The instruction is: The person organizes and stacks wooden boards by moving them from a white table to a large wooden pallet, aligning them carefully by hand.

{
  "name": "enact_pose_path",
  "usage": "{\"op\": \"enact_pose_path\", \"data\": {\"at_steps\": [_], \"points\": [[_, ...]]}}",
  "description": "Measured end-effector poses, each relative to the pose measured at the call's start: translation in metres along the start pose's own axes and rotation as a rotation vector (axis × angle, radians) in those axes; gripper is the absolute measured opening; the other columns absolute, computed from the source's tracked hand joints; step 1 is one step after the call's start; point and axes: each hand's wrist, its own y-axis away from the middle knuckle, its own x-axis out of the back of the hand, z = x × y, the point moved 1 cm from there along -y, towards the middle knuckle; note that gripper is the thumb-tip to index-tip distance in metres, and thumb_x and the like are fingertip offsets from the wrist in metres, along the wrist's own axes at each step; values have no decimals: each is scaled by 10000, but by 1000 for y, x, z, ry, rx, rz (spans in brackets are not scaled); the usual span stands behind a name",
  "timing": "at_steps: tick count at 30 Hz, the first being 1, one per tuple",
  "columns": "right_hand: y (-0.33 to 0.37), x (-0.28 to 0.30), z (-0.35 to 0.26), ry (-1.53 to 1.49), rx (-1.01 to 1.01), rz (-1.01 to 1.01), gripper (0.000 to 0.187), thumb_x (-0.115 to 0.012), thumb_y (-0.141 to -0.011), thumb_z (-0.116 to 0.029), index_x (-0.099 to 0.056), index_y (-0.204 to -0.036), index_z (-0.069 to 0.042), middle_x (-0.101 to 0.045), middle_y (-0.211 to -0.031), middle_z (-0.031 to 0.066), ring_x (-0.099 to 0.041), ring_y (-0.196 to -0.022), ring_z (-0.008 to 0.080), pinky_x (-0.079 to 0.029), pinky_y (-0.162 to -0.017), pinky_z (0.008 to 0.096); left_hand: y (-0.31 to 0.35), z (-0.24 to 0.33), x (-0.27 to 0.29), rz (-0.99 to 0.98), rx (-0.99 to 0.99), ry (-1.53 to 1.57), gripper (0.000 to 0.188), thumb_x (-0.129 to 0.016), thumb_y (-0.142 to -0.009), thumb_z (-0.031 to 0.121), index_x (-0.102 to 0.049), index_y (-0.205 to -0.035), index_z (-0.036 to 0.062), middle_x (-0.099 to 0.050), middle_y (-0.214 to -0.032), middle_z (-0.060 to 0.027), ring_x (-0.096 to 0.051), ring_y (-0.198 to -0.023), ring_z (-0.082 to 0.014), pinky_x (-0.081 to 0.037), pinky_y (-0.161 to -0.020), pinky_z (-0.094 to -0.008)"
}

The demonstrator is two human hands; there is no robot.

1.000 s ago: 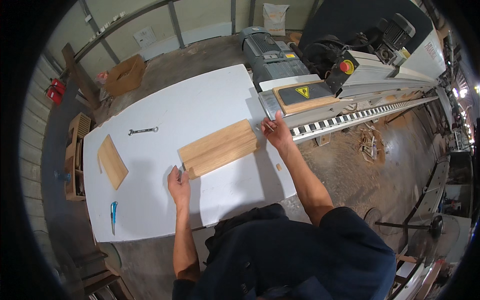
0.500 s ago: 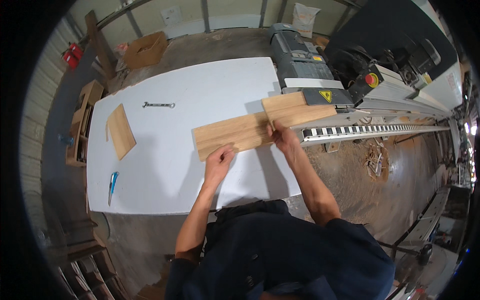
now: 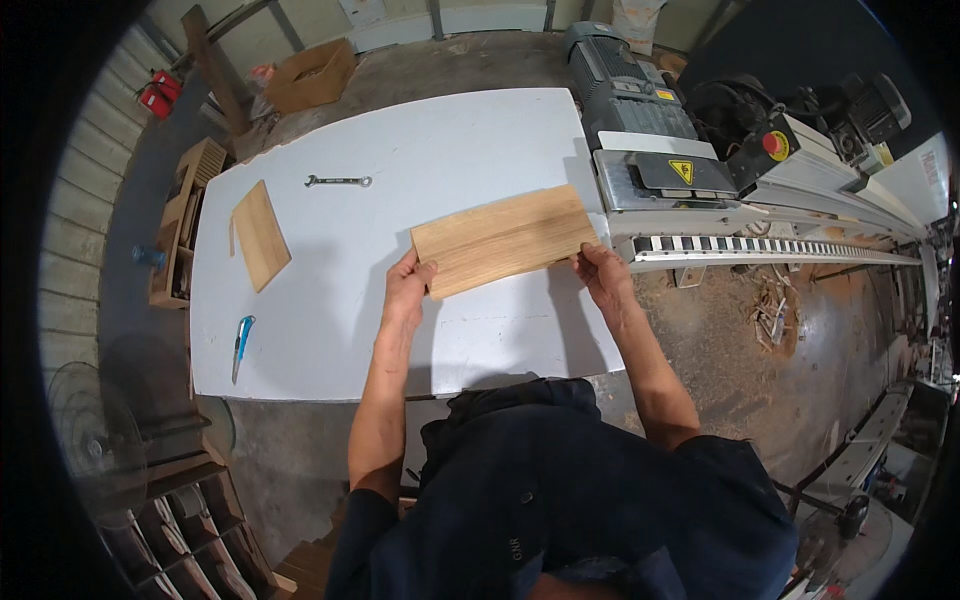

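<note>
A rectangular light-brown wooden board (image 3: 505, 240) lies between my hands above the white tabletop (image 3: 390, 130). My left hand (image 3: 407, 288) is closed on its left end, thumb on top. At the right front corner, my right hand (image 3: 604, 272) pinches the board's edge. Whether a second board is stacked underneath, I cannot tell. Further left on the table lies another wooden board (image 3: 262, 237) with slanted ends, a thin wood strip (image 3: 231, 236) beside it. A metal wrench (image 3: 338, 181) rests toward the back, and a blue utility knife (image 3: 242, 345) near the front left.
Right of the table stands a machine with a grey motor (image 3: 635, 95), a red stop button (image 3: 775, 145) and a toothed conveyor track (image 3: 760, 245). Wood scraps (image 3: 772, 312) lie on the floor below it. A cardboard box (image 3: 312, 78) sits behind the table; a wooden rack (image 3: 190, 540) stands front left.
Two separate boards were visible at my hands; now one shows, gripped at both ends. My right hand has left the machine's edge, and my left hand has taken hold of the left end.
</note>
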Motion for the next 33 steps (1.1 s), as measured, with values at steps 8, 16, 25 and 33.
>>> {"op": "enact_pose_path", "data": {"at_steps": [8, 16, 25, 33], "points": [[13, 12, 2, 1221, 586, 155, 464, -786, -775, -228, -658, -1139, 31, -659, -975, 176, -657, -768, 254, -540, -708, 352, -28, -23, 34, 164, -251, -779, 525, -708, -850, 122, -557, -1333, -17, -532, -1298, -201, -549, -1153, -266, -489, -931, -340], [15, -10, -4, 1354, 669, 12, 223, -728, -771, -130, -675, -972, -47, -642, -906, 189, -636, -842, 355, -510, -739, 430, 9, -34, 11, 128, -502, -1164, 660, -797, -772, 124, -509, -1344, -36, -482, -1357, -263, -523, -1203, -392, -510, -960, -391], [9, -10, -1, 1396, 799, 23, 178, -689, -763, -108, -651, -920, -33, -658, -888, 177, -631, -837, 379, -509, -723, 455, 22, -37, 1, 239, -622, -1197, 588, -766, -776, 89, -538, -1299, -56, -534, -1316, -275, -588, -1137, -398, -541, -912, -393], [-1, 1, 1, 1424, 805, 44, 280, -726, -757, -127, -676, -1004, -4, -670, -899, 182, -656, -803, 340, -522, -728, 400, 16, -35, 9, 179, -531, -1013, 614, -778, -754, 95, -546, -1307, -36, -554, -1273, -262, -582, -1130, -387, -519, -927, -402]]}}
